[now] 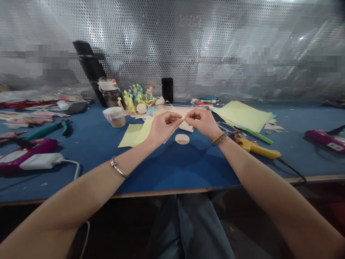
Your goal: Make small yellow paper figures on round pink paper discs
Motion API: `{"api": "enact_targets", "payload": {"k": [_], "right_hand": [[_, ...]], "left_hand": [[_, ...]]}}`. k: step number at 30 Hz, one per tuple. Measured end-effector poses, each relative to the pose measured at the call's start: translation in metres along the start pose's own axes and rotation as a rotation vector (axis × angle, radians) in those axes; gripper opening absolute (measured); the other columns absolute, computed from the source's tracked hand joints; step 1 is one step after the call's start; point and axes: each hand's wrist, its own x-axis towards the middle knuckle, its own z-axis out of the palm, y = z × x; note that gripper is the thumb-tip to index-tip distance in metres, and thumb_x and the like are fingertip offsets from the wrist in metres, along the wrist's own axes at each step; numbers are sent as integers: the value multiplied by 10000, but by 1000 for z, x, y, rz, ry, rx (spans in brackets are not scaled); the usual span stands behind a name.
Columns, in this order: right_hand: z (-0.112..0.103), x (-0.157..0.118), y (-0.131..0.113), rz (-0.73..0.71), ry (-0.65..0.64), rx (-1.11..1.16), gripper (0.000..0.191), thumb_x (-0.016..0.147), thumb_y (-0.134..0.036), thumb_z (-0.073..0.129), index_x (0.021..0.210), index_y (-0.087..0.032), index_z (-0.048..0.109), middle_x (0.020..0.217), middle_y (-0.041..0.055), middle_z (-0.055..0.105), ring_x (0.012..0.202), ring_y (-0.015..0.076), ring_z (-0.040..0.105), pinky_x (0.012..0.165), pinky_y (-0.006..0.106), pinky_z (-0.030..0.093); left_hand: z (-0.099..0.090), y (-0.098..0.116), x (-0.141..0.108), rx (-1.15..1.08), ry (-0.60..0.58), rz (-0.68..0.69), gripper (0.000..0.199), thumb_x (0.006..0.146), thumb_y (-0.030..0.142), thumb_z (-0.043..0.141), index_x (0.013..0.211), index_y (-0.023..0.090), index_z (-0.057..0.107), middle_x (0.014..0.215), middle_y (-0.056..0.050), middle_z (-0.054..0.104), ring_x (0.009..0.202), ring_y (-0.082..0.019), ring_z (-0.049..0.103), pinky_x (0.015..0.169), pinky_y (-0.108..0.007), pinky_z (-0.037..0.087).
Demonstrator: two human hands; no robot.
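Note:
Between the fingertips of both hands is a small yellow piece point(183, 118), most likely paper; its shape is mostly hidden. My left hand point(165, 126) pinches it from one side and my right hand point(201, 121) from the other, fingertips nearly meeting. Just below them on the blue table lies a pale oval disc point(182, 139). Yellow paper sheets point(132, 135) lie beside and partly behind my left hand. A pale pink sheet point(187, 126) shows behind and between the hands.
A yellow glue gun point(258, 149) and a green cutter point(257, 135) lie right, near stacked yellow paper point(242, 113). Small yellow and blue paper flowers point(137, 97), a paper-lined cup point(115, 117), a bottle point(109, 91) and green-handled pliers point(48, 130) are left. A phone point(167, 90) stands behind.

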Motion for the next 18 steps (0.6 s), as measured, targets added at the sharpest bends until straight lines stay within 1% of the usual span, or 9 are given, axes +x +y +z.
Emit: {"api": "enact_targets", "payload": {"k": [4,7,9,12,14,16,18], "right_hand": [[0,0,0,39,-7,17,113,719,-263,637,722,-150,632,687,15,610,586,102,526,523,244,450],[0,-1,-1,63,-11,41,114,714,-264,636,718,-150,627,672,13,603,560,99,522,487,235,434],[1,-1,-1,81,-11,45,115,713,-265,633,722,-150,626,652,12,596,547,99,516,470,232,422],[1,-1,-2,76,-12,12,114,709,-264,630,721,-151,627,633,9,590,539,99,506,478,238,423],[1,-1,-2,45,-16,-12,109,706,-260,628,711,-152,628,648,11,599,561,102,514,509,245,437],[1,-1,-3,21,-20,-24,104,703,-258,626,704,-154,630,667,13,608,586,108,523,536,251,445],[1,-1,-3,20,-24,-29,104,702,-261,624,699,-157,630,671,12,612,591,110,525,545,254,445]], "left_hand": [[-1,2,0,18,-27,2,227,780,227,652,984,129,673,761,-62,714,659,-134,665,673,-263,537],[-2,3,0,54,-51,28,288,768,202,650,1048,139,671,779,-56,716,688,-135,660,706,-271,538],[-3,3,0,100,-70,38,310,758,188,650,1064,150,675,791,-48,719,687,-133,654,702,-267,536],[-5,6,-1,213,-78,52,284,758,190,643,1037,189,700,799,-26,726,658,-126,644,675,-256,529],[-6,7,-1,262,-87,41,246,770,204,630,1002,210,712,830,-16,733,593,-112,633,632,-249,525],[-7,8,-2,243,-104,7,206,784,207,609,961,205,714,868,-18,737,527,-97,626,589,-241,524],[-5,7,-3,168,-120,-28,176,792,194,587,924,180,703,891,-30,737,529,-101,648,579,-235,535]]}}
